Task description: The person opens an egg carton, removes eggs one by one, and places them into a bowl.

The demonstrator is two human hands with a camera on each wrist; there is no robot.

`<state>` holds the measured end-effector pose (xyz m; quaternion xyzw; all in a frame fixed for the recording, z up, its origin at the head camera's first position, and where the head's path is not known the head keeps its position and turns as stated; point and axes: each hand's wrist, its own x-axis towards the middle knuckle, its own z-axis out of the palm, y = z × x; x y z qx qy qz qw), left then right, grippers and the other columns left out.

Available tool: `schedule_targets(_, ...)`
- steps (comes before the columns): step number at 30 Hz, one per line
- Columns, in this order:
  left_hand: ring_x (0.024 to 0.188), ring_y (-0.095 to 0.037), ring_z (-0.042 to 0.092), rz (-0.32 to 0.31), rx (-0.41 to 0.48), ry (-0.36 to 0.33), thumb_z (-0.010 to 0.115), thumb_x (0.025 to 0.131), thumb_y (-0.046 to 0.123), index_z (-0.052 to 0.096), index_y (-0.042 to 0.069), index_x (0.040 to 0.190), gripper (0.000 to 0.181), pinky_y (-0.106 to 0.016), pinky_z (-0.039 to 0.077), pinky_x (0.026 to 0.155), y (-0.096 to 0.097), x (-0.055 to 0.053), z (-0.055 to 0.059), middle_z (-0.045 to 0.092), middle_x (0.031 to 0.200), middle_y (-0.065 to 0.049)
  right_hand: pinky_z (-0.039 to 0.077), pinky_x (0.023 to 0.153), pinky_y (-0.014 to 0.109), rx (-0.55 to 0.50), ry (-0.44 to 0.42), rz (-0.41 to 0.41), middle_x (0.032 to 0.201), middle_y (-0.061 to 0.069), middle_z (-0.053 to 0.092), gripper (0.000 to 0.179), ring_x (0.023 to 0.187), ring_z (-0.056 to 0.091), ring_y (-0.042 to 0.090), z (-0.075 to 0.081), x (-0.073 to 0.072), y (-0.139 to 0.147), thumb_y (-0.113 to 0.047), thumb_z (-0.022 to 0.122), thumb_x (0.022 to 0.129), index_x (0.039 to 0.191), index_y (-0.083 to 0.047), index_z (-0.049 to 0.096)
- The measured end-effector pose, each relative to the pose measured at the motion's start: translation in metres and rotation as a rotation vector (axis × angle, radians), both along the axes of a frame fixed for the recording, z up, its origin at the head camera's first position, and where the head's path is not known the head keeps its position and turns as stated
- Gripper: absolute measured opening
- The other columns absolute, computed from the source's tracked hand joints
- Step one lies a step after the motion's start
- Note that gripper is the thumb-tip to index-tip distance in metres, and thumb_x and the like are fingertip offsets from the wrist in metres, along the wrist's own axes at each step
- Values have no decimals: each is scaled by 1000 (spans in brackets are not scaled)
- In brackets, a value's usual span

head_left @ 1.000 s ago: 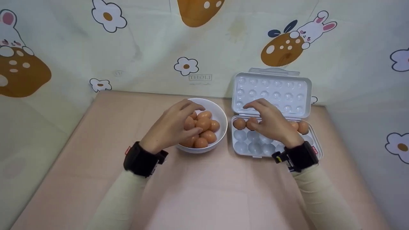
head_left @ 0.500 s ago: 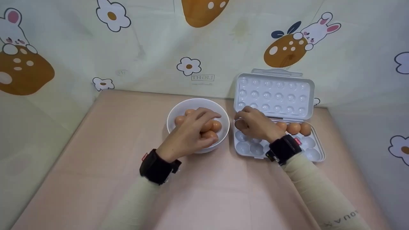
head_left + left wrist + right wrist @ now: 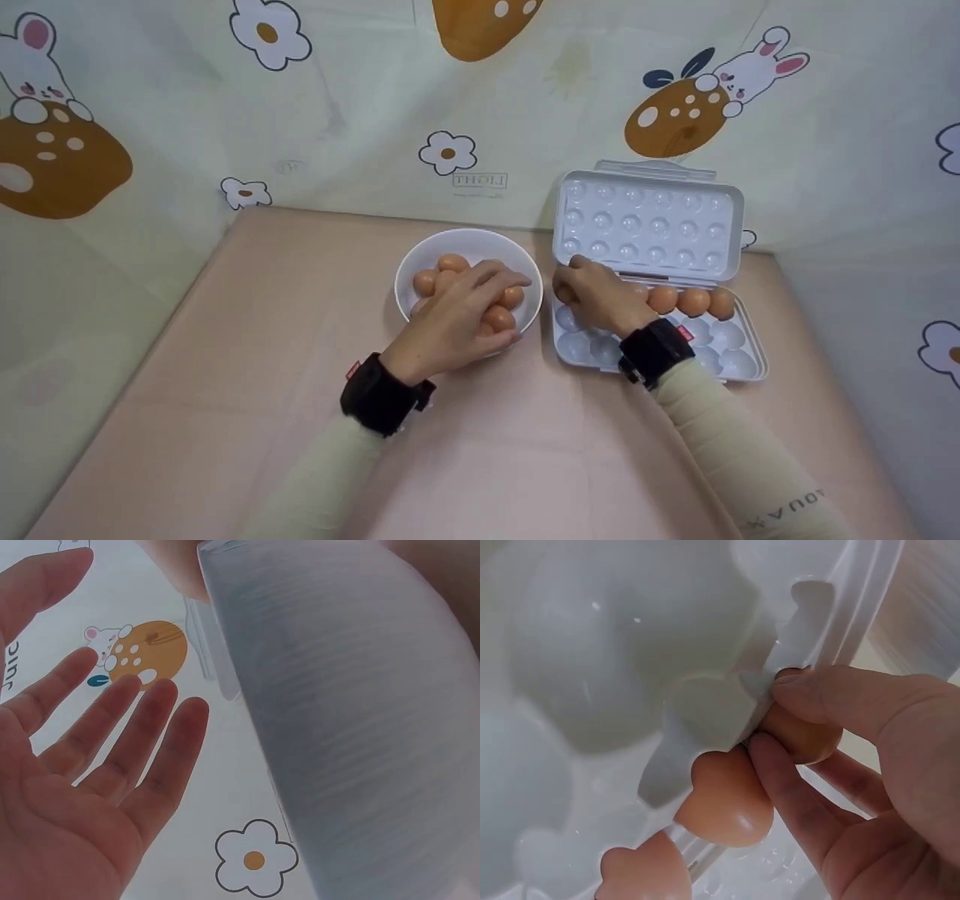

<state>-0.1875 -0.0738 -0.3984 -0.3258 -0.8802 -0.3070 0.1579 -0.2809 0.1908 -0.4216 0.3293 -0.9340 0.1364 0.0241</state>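
My left hand (image 3: 454, 319) hovers over the white bowl (image 3: 407, 264) of brown eggs (image 3: 454, 262), fingers relaxed. The left wrist view shows its palm and fingers (image 3: 146, 757) with nothing in them, beside the bowl's outer wall (image 3: 352, 727). My right hand (image 3: 600, 296) is at the back-left corner of the white egg box (image 3: 574, 349). There its thumb and fingers pinch an egg (image 3: 802, 735), which sits in the end cup of the back row. More eggs (image 3: 727, 802) stand along that row; my hand partly hides them in the head view.
The egg box's lid (image 3: 649, 225) stands raised against the patterned cloth backdrop (image 3: 360, 112). The front rows of cups (image 3: 739, 364) hold no visible eggs. A pinkish cloth (image 3: 495, 465) covers the table.
My right hand has moved left along the back row to the end cup and closed its fingers round the egg there. My left hand has shifted right over the bowl.
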Motion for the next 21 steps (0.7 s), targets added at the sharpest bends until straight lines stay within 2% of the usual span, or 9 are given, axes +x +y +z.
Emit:
schedule_targets(6, 121, -23, 59, 6, -7, -15, 82, 91, 27, 64, 21, 141, 53, -41, 57, 96, 0, -1, -1, 61, 140, -4, 47, 68, 36, -58, 16, -12, 88, 8, 60, 20, 80, 56, 25, 7, 4, 4, 9, 73, 82, 95, -6, 72)
schedule_targets(8, 119, -22, 60, 11, -7, -18, 81, 92, 25, 64, 21, 141, 52, -42, 55, 98, 0, -1, 0, 61, 140, -3, 50, 72, 38, -108, 39, -23, 92, 9, 63, 20, 84, 58, 26, 14, 8, 5, 8, 72, 84, 99, -5, 74)
schedule_targets(11, 117, -22, 60, 15, 1, -11, 80, 92, 22, 64, 21, 141, 52, -43, 54, 99, -1, -2, 0, 62, 138, -2, 54, 76, 40, -200, 117, -27, 93, 11, 66, 20, 86, 61, 27, 27, 14, 6, 6, 74, 84, 102, -3, 74)
schedule_targets(14, 117, -22, 60, 14, 13, 15, 79, 91, 19, 65, 19, 140, 52, -43, 52, 98, -1, -3, 0, 63, 136, -1, 57, 77, 41, -297, 161, -36, 94, 12, 68, 22, 88, 64, 27, 40, 24, 4, 5, 75, 83, 104, -2, 74)
schedule_targets(16, 117, -22, 61, 12, 28, 27, 80, 90, 18, 65, 19, 140, 52, -45, 50, 99, -1, -4, 0, 64, 134, -1, 60, 80, 40, -362, 140, -51, 97, 11, 70, 24, 91, 67, 25, 48, 32, 1, 3, 78, 84, 107, -2, 74)
schedule_targets(21, 120, -20, 61, 9, 64, 27, 83, 90, 20, 65, 17, 139, 53, -46, 48, 102, 0, -5, 1, 65, 134, -1, 63, 85, 34, -501, 3, -78, 114, 9, 71, 32, 101, 73, 23, 60, 55, -7, -1, 82, 88, 118, -3, 72)
